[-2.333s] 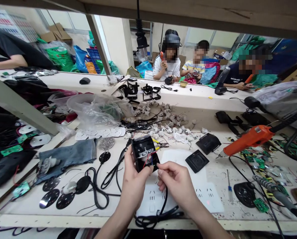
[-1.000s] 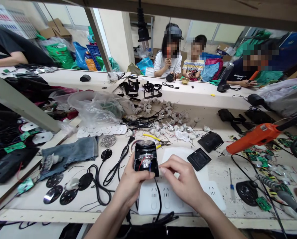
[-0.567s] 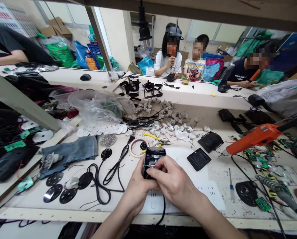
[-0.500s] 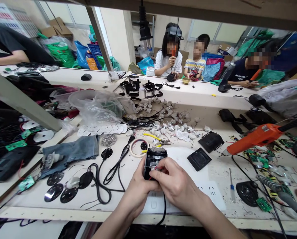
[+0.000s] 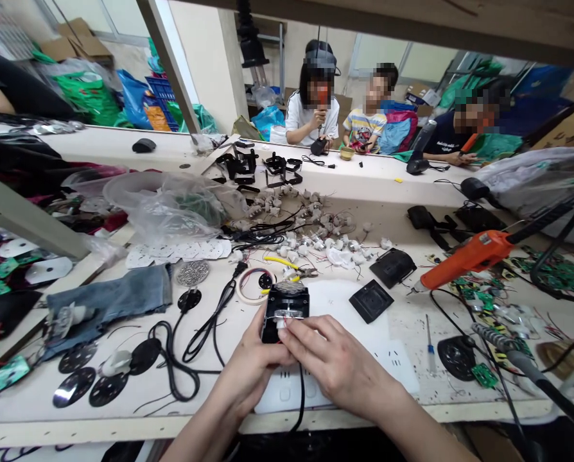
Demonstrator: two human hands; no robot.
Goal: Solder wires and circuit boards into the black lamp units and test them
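My left hand (image 5: 251, 359) is wrapped round an open black plastic housing (image 5: 270, 301), held upright above the bench's near edge. At its top sits a round, shiny faceted disc (image 5: 289, 287). The fingertips of my right hand (image 5: 332, 362) are closed together at the middle of the housing, on a small white part (image 5: 281, 323) with thin reddish wires. Those fingers hide much of that part and the lower inside. A black cord (image 5: 300, 398) hangs down below the housing. Beneath my hands lies a white panel (image 5: 397, 372) with slots.
Behind the housing are a tape roll (image 5: 243, 289) and yellow-handled pliers (image 5: 309, 273). To the right are black covers (image 5: 371, 301), a screwdriver (image 5: 430, 350), an orange electric screwdriver (image 5: 465, 260) and a soldering iron (image 5: 513, 356). Black discs (image 5: 108, 388) lie left. Several people sit opposite.
The whole view has shifted, so the bench things appear farther left. My right fingers have moved from the reddish wires onto the white part, and its hand lies flatter. My left hand keeps its hold.
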